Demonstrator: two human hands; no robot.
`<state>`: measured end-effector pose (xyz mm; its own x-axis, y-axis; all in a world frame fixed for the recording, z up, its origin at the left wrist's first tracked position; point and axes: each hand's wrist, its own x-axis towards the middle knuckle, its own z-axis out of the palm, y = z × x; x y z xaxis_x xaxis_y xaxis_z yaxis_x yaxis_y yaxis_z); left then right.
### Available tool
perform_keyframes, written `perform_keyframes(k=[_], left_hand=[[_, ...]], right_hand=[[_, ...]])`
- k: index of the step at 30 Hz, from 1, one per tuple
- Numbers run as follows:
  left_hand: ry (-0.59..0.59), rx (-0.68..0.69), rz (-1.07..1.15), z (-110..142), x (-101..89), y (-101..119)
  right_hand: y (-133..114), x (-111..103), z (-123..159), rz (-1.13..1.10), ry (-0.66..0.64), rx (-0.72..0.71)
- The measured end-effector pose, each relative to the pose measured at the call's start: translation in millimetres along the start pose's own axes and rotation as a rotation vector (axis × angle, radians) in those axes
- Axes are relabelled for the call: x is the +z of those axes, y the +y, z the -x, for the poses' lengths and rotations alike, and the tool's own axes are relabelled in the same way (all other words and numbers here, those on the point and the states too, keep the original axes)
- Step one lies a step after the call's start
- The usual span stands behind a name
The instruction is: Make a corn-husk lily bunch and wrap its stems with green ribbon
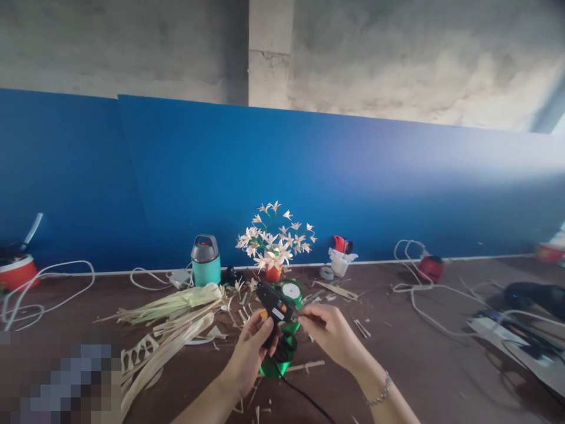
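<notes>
My left hand (256, 347) is closed around the handle of a black glue gun (276, 305), its nozzle tilted up and to the left. Right at the gun's back end, the fingertips of my right hand (324, 327) are pinched together. What they hold there is too small to make out. Behind the gun, a red pot (273, 271) carries a bunch of cream-coloured flowers (276, 241) on green stems. Green spools (291, 291) lie under and beyond the gun, partly hidden by it. A black cord (304, 396) hangs from the handle.
Dried husk strips (176, 303) lie to the left, with scraps around. At the back stand a teal jug (206, 262), a white cup (341, 261) and a tape roll (326, 272). White cables (415, 294) and a power strip (498, 333) are on the right.
</notes>
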<state>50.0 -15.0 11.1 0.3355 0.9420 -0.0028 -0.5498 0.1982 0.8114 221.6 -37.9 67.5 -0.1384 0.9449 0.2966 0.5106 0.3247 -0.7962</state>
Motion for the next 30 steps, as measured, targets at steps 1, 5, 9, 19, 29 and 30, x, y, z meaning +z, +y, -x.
perform_keyframes(k=[1,5,9,19,29,30], left_hand=[[-0.009,-0.002,-0.005,0.1,-0.2,0.2],[-0.059,-0.001,-0.022,0.4,-0.7,0.9],[-0.043,0.015,-0.022,0.5,0.3,0.4],[0.106,0.027,-0.036,0.6,3.3,-0.8],[0.017,0.087,-0.268,2.8,2.9,-10.5],[0.016,0.092,-0.277,3.4,2.8,-10.5]], right_hand=[[-0.1,-0.8,-0.3,-0.016,-0.012,0.009],[2.2,0.4,-2.4,-0.067,-0.05,0.016],[6.5,8.6,-3.4,-0.26,-0.085,0.125],[9.9,20.0,-5.4,-0.285,0.018,0.17],[-5.7,29.0,-0.9,0.266,0.397,-0.098],[-7.0,29.1,-0.7,0.271,0.398,-0.097]])
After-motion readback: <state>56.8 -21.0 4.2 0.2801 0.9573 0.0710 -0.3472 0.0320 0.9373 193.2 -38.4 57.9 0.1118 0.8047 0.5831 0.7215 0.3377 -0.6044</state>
